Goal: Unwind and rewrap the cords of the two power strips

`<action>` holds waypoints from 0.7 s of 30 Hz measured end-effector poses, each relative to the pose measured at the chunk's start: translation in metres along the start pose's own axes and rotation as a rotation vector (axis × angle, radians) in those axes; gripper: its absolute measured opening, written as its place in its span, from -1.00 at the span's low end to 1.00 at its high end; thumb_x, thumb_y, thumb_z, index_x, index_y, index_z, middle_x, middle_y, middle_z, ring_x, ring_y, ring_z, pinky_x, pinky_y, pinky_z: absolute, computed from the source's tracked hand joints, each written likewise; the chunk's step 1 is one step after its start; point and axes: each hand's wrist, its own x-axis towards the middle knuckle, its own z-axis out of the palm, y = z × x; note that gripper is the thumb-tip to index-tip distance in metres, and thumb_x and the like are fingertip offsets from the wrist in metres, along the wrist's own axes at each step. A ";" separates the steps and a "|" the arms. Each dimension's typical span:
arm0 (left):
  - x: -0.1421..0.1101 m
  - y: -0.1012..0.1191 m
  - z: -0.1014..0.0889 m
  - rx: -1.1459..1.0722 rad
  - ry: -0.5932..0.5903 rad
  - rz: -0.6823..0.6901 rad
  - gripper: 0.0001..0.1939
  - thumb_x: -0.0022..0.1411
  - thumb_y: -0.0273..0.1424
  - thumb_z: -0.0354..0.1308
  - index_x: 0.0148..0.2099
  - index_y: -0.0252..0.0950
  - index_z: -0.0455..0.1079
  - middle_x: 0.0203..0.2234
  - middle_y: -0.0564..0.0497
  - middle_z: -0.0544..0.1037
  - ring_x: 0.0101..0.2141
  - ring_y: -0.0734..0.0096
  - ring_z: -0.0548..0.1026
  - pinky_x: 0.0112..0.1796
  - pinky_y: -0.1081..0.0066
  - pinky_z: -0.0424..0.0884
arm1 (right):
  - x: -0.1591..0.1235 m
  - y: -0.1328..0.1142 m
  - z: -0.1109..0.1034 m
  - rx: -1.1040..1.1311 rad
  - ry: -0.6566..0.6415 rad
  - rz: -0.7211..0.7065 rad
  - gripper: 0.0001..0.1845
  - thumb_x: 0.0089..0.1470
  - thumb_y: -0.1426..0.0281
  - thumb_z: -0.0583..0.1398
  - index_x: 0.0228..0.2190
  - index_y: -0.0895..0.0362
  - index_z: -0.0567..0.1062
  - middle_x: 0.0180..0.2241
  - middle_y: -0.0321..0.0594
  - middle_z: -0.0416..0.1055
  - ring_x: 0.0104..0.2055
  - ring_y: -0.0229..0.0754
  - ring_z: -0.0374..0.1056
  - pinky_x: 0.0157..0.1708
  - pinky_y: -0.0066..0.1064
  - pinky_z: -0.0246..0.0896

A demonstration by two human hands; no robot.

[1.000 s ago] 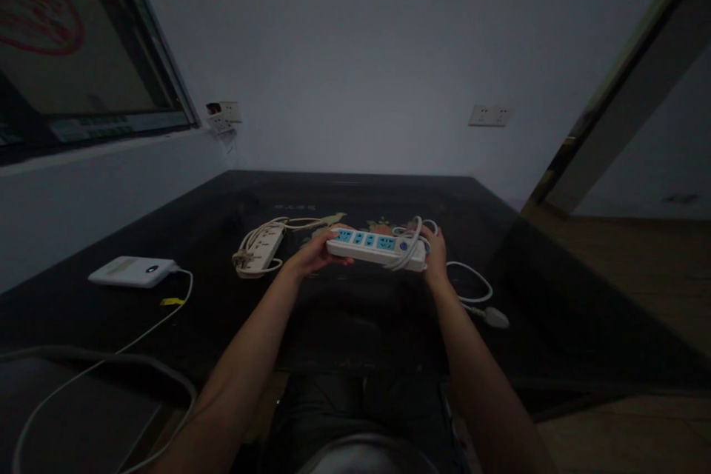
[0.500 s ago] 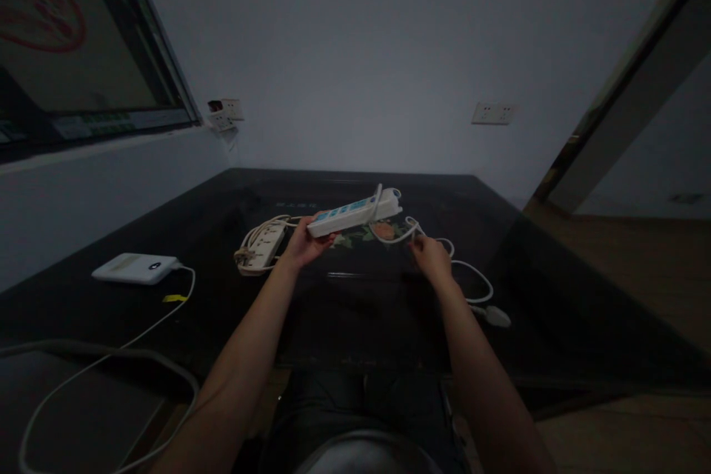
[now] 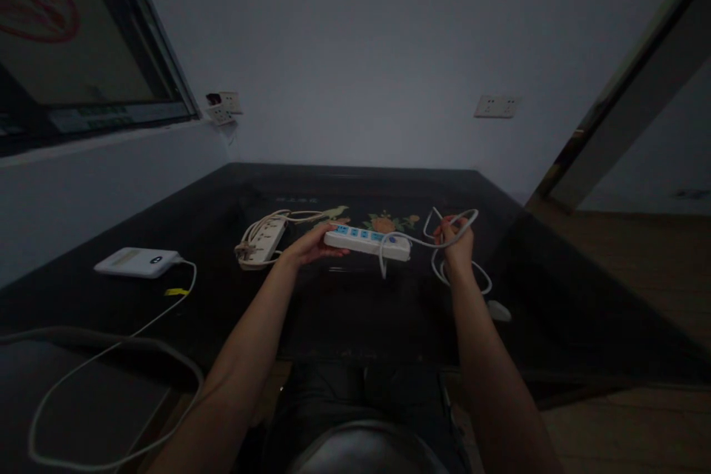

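Note:
My left hand (image 3: 314,244) is closed around the left end of a white power strip (image 3: 366,239) with blue sockets, raised over the dark table. A white cord (image 3: 425,241) loops over the strip's right end and runs to my right hand (image 3: 456,238). That hand is closed on the cord, with loops of it above and below the fingers. The cord's white plug (image 3: 498,310) lies on the table by my right forearm. Left of my left hand rests a second power strip (image 3: 265,241), with its beige cord wound about it.
A white power bank (image 3: 136,262) with a cable (image 3: 161,315) lies at the table's left, beside a yellow tag (image 3: 176,292). The dark table (image 3: 355,318) has a printed flower on top. Wall sockets (image 3: 497,106) sit behind it, and a window is at the upper left.
The power strip has come lower and nearer, its right end tipping down. My right hand has moved right and slightly up, drawing the cord out from the strip.

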 end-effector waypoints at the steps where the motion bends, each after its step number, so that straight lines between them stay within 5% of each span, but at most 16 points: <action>1: 0.002 0.001 -0.001 -0.034 0.062 0.020 -0.52 0.23 -0.35 -0.01 0.18 -0.33 0.17 -0.30 -0.16 0.55 -0.36 0.26 0.54 -0.33 0.31 0.48 | 0.000 -0.003 0.001 0.068 0.016 -0.017 -0.62 -0.13 0.13 0.23 -0.36 0.08 0.24 -0.67 -0.48 0.24 -0.70 -0.38 0.14 -0.69 -0.56 0.00; 5: 0.006 0.004 0.003 -0.166 0.309 0.157 -0.56 0.25 -0.36 -0.03 0.14 -0.44 0.19 -0.30 -0.22 0.56 -0.36 0.26 0.56 -0.33 0.35 0.50 | -0.001 -0.012 0.002 0.182 -0.006 -0.039 -0.65 -0.12 0.17 0.23 -0.35 0.07 0.24 -0.64 -0.47 0.25 -0.67 -0.39 0.16 -0.67 -0.56 0.03; 8: 0.005 0.006 0.009 -0.266 0.386 0.257 -0.57 0.24 -0.39 -0.02 0.13 -0.46 0.20 -0.29 -0.23 0.56 -0.31 0.26 0.57 -0.29 0.38 0.51 | -0.002 -0.013 0.003 0.055 -0.166 -0.025 -0.69 -0.07 0.19 0.19 -0.31 0.09 0.31 -0.61 -0.42 0.29 -0.64 -0.35 0.20 -0.64 -0.52 0.06; 15: 0.000 0.008 0.019 -0.373 0.238 0.296 -0.57 0.18 -0.44 0.05 0.10 -0.46 0.28 -0.16 -0.25 0.55 -0.14 0.24 0.54 -0.21 0.40 0.48 | -0.019 -0.006 0.017 -0.553 -0.842 -0.156 -0.76 -0.08 0.49 0.11 -0.40 0.18 0.58 -0.37 -0.15 0.52 -0.27 -0.15 0.42 -0.19 -0.33 0.26; 21: -0.007 0.007 0.026 -0.291 0.146 0.357 -0.61 0.10 -0.48 0.14 0.02 -0.42 0.35 -0.09 -0.23 0.52 -0.07 0.20 0.50 -0.16 0.37 0.46 | -0.033 0.009 0.026 -0.812 -1.033 -0.173 -0.59 -0.11 0.64 0.05 -0.32 0.13 0.61 -0.33 -0.19 0.52 -0.26 -0.18 0.40 -0.20 -0.41 0.22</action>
